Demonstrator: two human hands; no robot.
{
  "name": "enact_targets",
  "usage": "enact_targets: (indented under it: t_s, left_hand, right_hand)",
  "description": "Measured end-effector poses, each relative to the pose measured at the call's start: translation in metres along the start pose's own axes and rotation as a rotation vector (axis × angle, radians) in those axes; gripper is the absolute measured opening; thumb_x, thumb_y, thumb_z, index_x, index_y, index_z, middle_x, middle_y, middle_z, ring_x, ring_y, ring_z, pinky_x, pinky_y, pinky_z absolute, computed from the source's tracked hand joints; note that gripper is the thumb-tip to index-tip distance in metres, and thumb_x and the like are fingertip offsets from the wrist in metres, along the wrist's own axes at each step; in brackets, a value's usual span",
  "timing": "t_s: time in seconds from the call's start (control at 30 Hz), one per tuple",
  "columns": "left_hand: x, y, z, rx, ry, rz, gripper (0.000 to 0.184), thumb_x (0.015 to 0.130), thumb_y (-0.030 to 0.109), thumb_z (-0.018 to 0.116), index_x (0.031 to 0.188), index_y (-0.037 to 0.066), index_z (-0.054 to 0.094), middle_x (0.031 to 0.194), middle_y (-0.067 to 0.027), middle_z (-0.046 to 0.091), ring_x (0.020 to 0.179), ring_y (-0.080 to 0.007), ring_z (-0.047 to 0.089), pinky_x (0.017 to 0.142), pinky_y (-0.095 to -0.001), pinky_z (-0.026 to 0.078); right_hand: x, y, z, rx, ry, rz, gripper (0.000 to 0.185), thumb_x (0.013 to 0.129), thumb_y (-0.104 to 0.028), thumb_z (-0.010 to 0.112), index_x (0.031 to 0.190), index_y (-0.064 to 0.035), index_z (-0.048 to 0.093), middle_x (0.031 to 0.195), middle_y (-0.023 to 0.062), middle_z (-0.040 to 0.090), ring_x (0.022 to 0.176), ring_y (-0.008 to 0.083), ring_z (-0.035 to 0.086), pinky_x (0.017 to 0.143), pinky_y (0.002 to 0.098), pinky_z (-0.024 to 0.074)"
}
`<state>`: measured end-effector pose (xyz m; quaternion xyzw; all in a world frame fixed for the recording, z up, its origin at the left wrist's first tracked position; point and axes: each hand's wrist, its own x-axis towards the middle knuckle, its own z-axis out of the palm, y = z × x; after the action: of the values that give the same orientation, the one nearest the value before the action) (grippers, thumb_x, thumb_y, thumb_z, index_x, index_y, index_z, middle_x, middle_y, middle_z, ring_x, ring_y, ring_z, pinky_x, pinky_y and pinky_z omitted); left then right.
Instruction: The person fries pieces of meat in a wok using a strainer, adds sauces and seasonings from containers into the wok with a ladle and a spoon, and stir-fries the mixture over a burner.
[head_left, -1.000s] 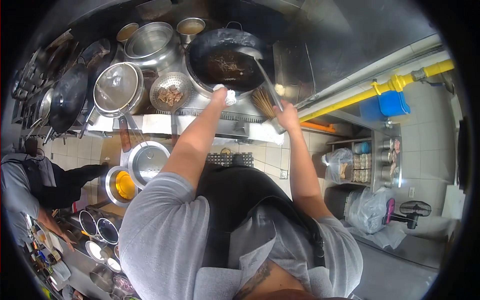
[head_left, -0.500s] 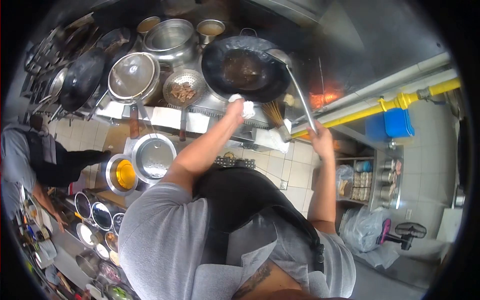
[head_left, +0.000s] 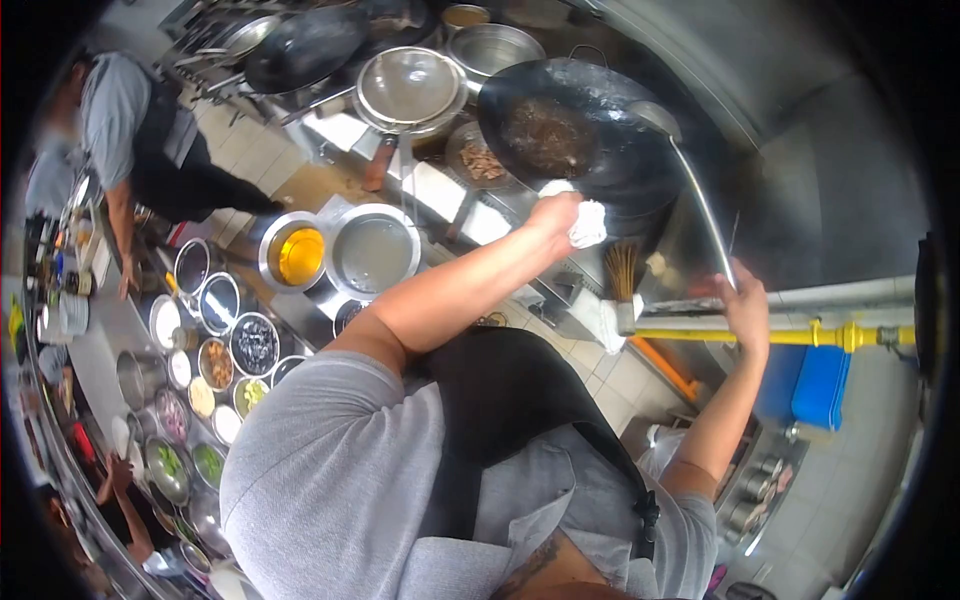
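My left hand (head_left: 556, 220) is closed on a folded white cloth (head_left: 588, 226) at the near rim of a large black wok (head_left: 640, 175). The wok's handle, if there, is hidden by the cloth. Brown liquid (head_left: 548, 135) lies in the wok's left part. My right hand (head_left: 745, 308) grips the long metal handle of a ladle (head_left: 705, 200), whose bowl rests over the wok's right side. Left of the wok, a perforated skimmer with pieces of cooked meat (head_left: 482, 162) is partly covered by the wok's rim. A bamboo brush (head_left: 622, 275) stands near my left hand.
A fine-mesh strainer (head_left: 408, 88) lies on a pot at left. A bowl of yellow oil (head_left: 300, 255) and a pot of cloudy liquid (head_left: 376, 250) stand nearer. Several ingredient bowls (head_left: 254, 345) line the left counter, where other people work. A yellow pipe (head_left: 780, 335) runs at right.
The view has turned, so the scene sits differently. The wok's left rim now overlaps the skimmer of meat, which stood apart before. Both hands keep their holds on the cloth and ladle.
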<state>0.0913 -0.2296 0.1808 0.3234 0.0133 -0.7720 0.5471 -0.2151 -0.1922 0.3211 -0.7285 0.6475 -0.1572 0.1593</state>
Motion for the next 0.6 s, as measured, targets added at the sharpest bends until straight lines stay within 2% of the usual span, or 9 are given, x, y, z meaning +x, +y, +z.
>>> enact_targets:
  t_s: [0.03, 0.07, 0.1, 0.17, 0.37, 0.4, 0.43, 0.53, 0.6]
  left_hand:
    - [-0.001, 0.006, 0.000, -0.024, -0.015, 0.002, 0.018, 0.100, 0.010, 0.036, 0.108, 0.006, 0.052, 0.086, -0.0100, 0.062, 0.069, -0.0258, 0.065, 0.057, -0.0470, 0.056]
    - [-0.001, 0.013, -0.001, -0.046, -0.032, 0.003, 0.018, 0.101, 0.011, 0.035, 0.108, 0.006, 0.051, 0.086, -0.0098, 0.063, 0.070, -0.0255, 0.065, 0.058, -0.0468, 0.057]
    - [-0.004, 0.019, -0.002, -0.057, -0.027, 0.021, 0.018, 0.101, 0.011, 0.035, 0.108, 0.006, 0.051, 0.086, -0.0098, 0.063, 0.070, -0.0255, 0.065, 0.058, -0.0468, 0.057]
    - [-0.009, 0.033, 0.000, -0.040, 0.025, 0.018, 0.020, 0.102, 0.012, 0.034, 0.109, 0.006, 0.051, 0.087, -0.0092, 0.064, 0.071, -0.0250, 0.066, 0.059, -0.0468, 0.057]
    - [-0.008, 0.074, -0.006, -0.071, -0.050, 0.033, 0.028, 0.103, 0.022, 0.033, 0.097, 0.011, 0.059, 0.074, -0.0022, 0.065, 0.060, -0.0203, 0.065, 0.048, -0.0350, 0.050]
    - [-0.004, 0.081, -0.008, -0.084, -0.064, 0.031, 0.029, 0.103, 0.022, 0.034, 0.094, 0.011, 0.060, 0.074, -0.0019, 0.065, 0.060, -0.0198, 0.065, 0.049, -0.0351, 0.050]
    - [-0.001, 0.087, -0.010, -0.096, -0.077, 0.027, 0.030, 0.102, 0.021, 0.034, 0.092, 0.012, 0.061, 0.074, -0.0016, 0.066, 0.061, -0.0193, 0.065, 0.050, -0.0352, 0.050]
    - [0.010, 0.103, -0.016, -0.082, -0.104, 0.033, 0.032, 0.102, 0.022, 0.036, 0.087, 0.013, 0.063, 0.073, -0.0008, 0.067, 0.060, -0.0177, 0.065, 0.052, -0.0341, 0.050]
    - [0.010, 0.111, -0.012, -0.093, -0.088, 0.021, 0.031, 0.102, 0.022, 0.037, 0.087, 0.013, 0.063, 0.073, -0.0004, 0.067, 0.061, -0.0169, 0.065, 0.054, -0.0342, 0.050]
  right_hand:
    - [0.006, -0.015, -0.004, 0.044, -0.008, 0.018, 0.037, 0.093, -0.017, 0.065, 0.127, -0.0015, 0.063, 0.079, 0.0153, 0.069, 0.073, 0.0181, 0.068, 0.069, 0.0328, 0.0513]
    - [0.012, -0.035, -0.008, 0.090, -0.041, 0.081, 0.042, 0.093, -0.015, 0.064, 0.129, 0.0057, 0.059, 0.089, 0.0114, 0.070, 0.076, 0.0128, 0.058, 0.073, 0.0300, 0.0491]
    - [0.026, -0.027, -0.008, -0.098, 0.001, -0.085, 0.041, 0.093, -0.017, 0.064, 0.129, 0.0039, 0.060, 0.077, 0.0059, 0.065, 0.066, 0.0112, 0.055, 0.064, 0.0295, 0.0474]
    - [0.048, -0.035, -0.009, -0.094, -0.040, -0.067, 0.038, 0.092, -0.018, 0.065, 0.128, -0.0034, 0.062, 0.066, 0.0074, 0.059, 0.062, 0.0141, 0.060, 0.060, 0.0325, 0.0472]
    - [0.104, -0.091, -0.011, -0.143, -0.131, -0.161, 0.036, 0.092, -0.019, 0.063, 0.125, -0.0055, 0.064, 0.065, 0.0085, 0.058, 0.060, 0.0182, 0.058, 0.061, 0.0349, 0.0466]
    - [0.114, -0.100, -0.013, -0.200, -0.149, -0.186, 0.036, 0.091, -0.020, 0.065, 0.124, -0.0057, 0.064, 0.074, 0.0145, 0.066, 0.069, 0.0254, 0.065, 0.069, 0.0379, 0.0493]
    - [0.129, -0.103, -0.013, -0.201, -0.148, -0.197, 0.036, 0.091, -0.020, 0.065, 0.124, -0.0057, 0.064, 0.074, 0.0145, 0.066, 0.069, 0.0254, 0.065, 0.069, 0.0379, 0.0493]
    - [0.145, -0.137, -0.019, -0.317, -0.112, -0.330, 0.037, 0.088, -0.020, 0.068, 0.121, -0.0044, 0.066, 0.100, 0.0269, 0.069, 0.098, 0.0388, 0.068, 0.087, 0.0418, 0.0496]
    - [0.152, -0.165, -0.026, -0.339, -0.152, -0.249, 0.036, 0.088, -0.019, 0.068, 0.121, -0.0032, 0.066, 0.095, 0.0250, 0.070, 0.093, 0.0370, 0.069, 0.084, 0.0420, 0.0509]
